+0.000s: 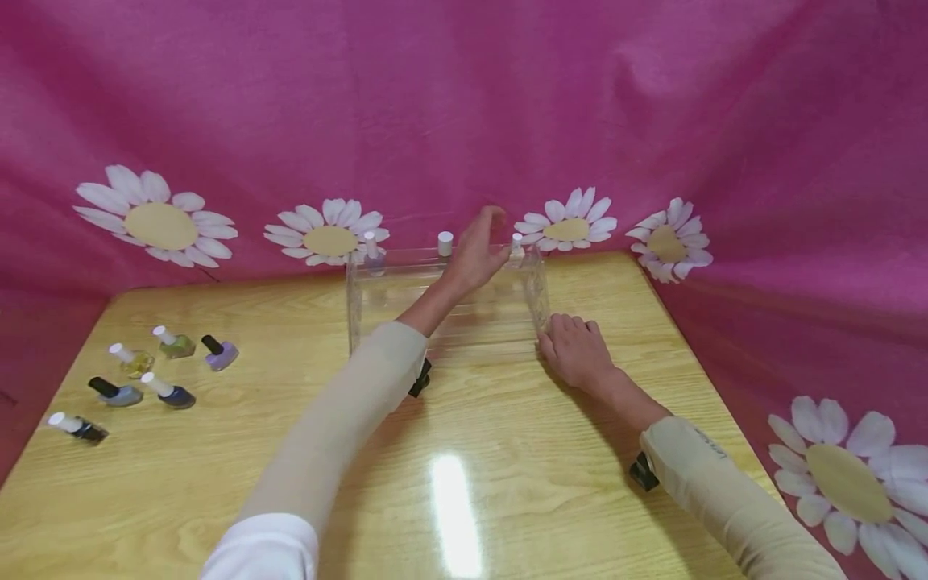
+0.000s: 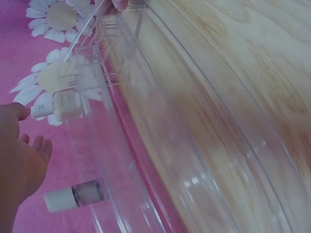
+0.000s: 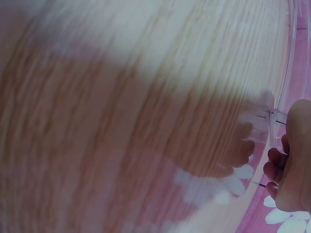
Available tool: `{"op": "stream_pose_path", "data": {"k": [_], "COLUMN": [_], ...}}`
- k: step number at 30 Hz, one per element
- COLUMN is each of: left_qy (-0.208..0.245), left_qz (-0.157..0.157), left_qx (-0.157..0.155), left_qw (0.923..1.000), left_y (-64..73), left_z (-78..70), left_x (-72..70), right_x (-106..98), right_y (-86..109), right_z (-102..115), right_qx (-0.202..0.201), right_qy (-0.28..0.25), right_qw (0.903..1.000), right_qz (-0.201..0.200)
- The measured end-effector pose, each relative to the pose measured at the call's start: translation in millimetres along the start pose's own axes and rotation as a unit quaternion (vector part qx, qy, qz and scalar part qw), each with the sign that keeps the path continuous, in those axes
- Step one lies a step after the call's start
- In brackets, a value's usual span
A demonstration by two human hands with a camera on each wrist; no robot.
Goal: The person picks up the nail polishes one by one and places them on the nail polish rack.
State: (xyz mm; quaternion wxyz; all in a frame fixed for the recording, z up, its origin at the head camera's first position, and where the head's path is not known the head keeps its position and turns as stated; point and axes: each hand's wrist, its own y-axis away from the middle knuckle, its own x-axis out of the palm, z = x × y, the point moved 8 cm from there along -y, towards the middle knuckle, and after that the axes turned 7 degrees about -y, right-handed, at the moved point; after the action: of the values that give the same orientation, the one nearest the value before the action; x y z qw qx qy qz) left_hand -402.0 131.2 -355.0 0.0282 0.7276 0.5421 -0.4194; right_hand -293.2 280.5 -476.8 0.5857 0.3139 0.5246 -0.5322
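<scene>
A clear tiered nail polish rack point(image 1: 449, 322) stands at the back of the table, with several nail polish bottles along its top tier. My left hand point(image 1: 474, 254) reaches across to the right end of that tier, fingers loosely spread. In the left wrist view its thumb tip is right at the white cap of a pale nail polish bottle point(image 2: 68, 104). Another white-capped bottle point(image 2: 87, 193) lies nearer in that view, and a third bottle point(image 1: 373, 254) stands at the tier's left end. My right hand point(image 1: 576, 350) grips the rack's right side near its front corner, fingers curled.
Several loose nail polish bottles are on the left of the wooden table point(image 1: 290, 451), among them a lilac one point(image 1: 221, 356), a green one point(image 1: 176, 346) and a dark blue one point(image 1: 176, 395). A pink daisy-print cloth point(image 1: 449, 105) hangs right behind the rack.
</scene>
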Motion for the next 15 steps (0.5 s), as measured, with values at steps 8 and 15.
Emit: {"op": "stream_pose_path", "data": {"k": [8,15], "left_qy": [0.067,0.014], "left_qz": [-0.008,0.016], "left_qx": [0.040,0.093], "left_qw": [0.9969,0.9954], "left_y": [14.6,45.3], "left_z": [-8.4,-16.4], "left_x": [-22.1,-47.3], "right_x": [0,0], "right_y": [-0.7,-0.4], "right_z": [-2,-1], "right_qx": [0.005,0.005], "right_qy": [-0.007,-0.010], "right_qw": [1.0000,0.9999], "right_qz": [0.004,0.002]}}
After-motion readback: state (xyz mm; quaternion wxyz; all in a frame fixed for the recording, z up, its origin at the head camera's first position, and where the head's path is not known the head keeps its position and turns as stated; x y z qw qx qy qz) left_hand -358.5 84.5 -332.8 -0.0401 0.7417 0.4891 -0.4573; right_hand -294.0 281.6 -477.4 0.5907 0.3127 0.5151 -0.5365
